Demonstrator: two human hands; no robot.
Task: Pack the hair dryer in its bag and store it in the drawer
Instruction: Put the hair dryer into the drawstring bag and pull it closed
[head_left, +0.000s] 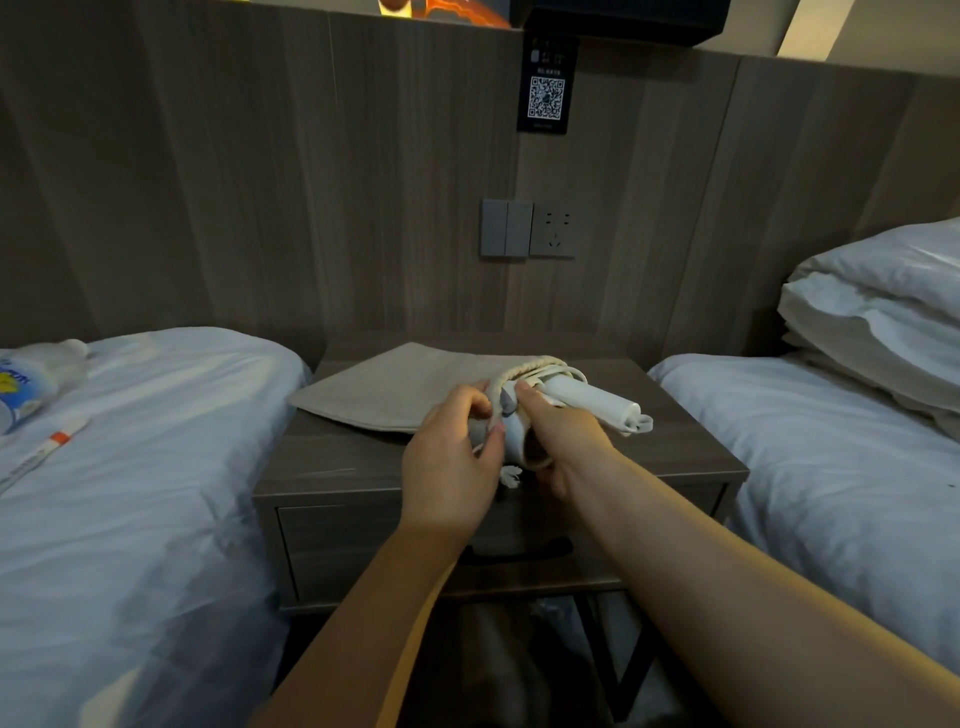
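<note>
Hair dryer (592, 402) lies mostly outside bag (384, 389), left hand (452, 457) pinching its mouth, right hand (561, 436) gripping the dryer.

A wood-panelled wall (260, 182) runs behind two beds with white sheets. On the left bed (130, 493) lie a plastic bottle (26, 387) and, just beside it, a thin white stick with an orange band (57, 440). The right bed (831, 493) carries stacked white pillows (883, 312). On the wall between the beds are a grey double switch (506, 228), a socket (552, 231) touching it, and above them a black QR-code sign (546, 88).
</note>
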